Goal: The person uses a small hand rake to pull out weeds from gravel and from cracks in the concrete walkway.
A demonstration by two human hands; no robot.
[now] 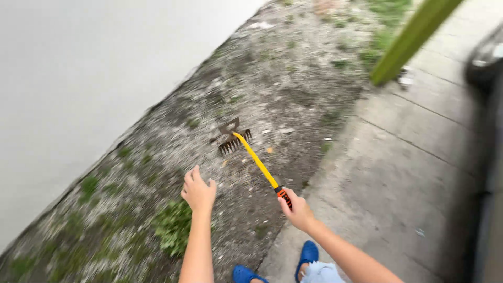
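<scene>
Overhead, yellow-shafted toothed rake, gravelly strip.

Flat, bright daylight with soft shadows; motion blur smears the whole view.

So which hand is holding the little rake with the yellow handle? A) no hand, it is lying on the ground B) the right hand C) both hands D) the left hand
B: the right hand grips the end of the rake, while the left hand is held out over the gravel with nothing in it.
</scene>
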